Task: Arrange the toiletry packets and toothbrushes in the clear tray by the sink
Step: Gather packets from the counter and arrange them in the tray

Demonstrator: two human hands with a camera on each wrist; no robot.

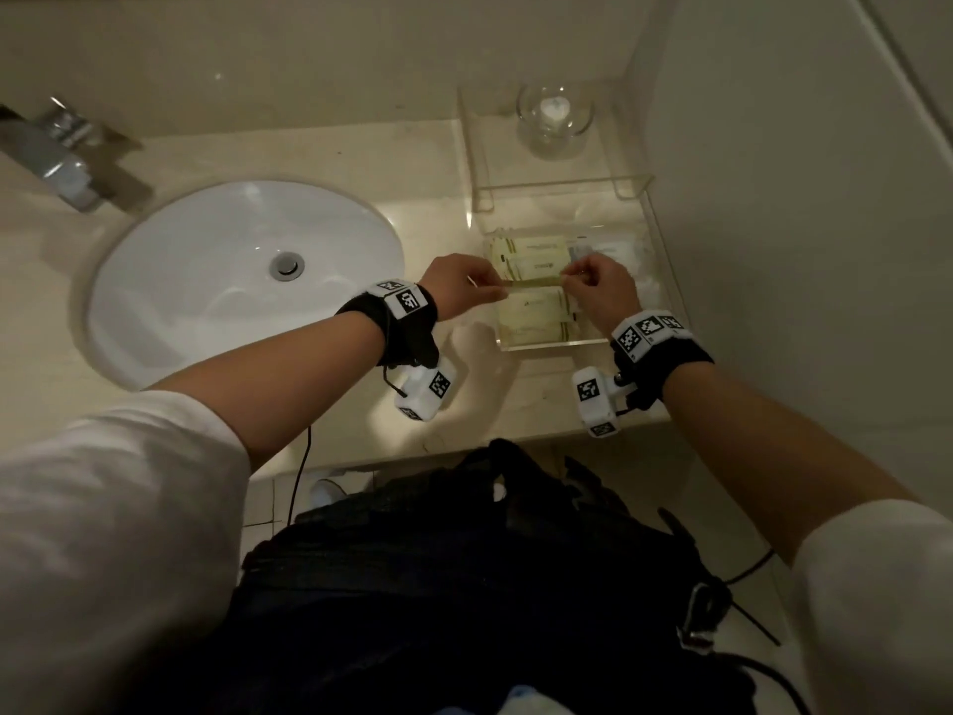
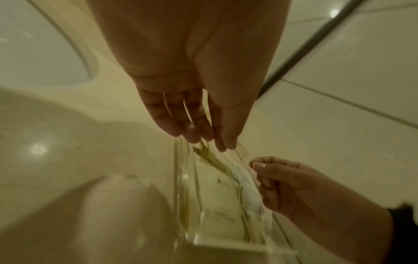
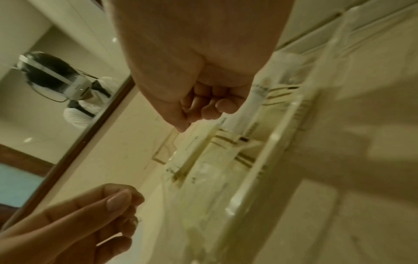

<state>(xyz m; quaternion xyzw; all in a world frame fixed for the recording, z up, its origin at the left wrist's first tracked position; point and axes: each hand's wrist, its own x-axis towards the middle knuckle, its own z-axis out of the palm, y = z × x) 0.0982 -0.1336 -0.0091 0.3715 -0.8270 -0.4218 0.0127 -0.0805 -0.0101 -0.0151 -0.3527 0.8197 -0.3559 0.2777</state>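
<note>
A clear acrylic tray (image 1: 557, 347) stands on the counter to the right of the sink. Cream packets with green stripes (image 1: 533, 322) lie flat in it, more of them (image 1: 531, 247) further back. White wrapped items (image 1: 626, 250) fill its right side. Over the tray's middle, a thin green-striped packet (image 1: 531, 283) is held edge-on between both hands. My left hand (image 1: 482, 283) pinches its left end and my right hand (image 1: 572, 276) pinches its right end. In the left wrist view the left fingers (image 2: 199, 132) point down at the tray wall (image 2: 181, 178). In the right wrist view a white tube-like packet (image 3: 251, 105) lies behind the curled right fingers (image 3: 210, 107).
The white sink basin (image 1: 242, 270) and a chrome faucet (image 1: 62, 157) are to the left. A glass tumbler (image 1: 554, 121) stands on the tray's raised back shelf. A tiled wall closes the right side. A mirror (image 3: 56, 107) hangs behind the counter. A dark bag (image 1: 464, 559) hangs at my waist.
</note>
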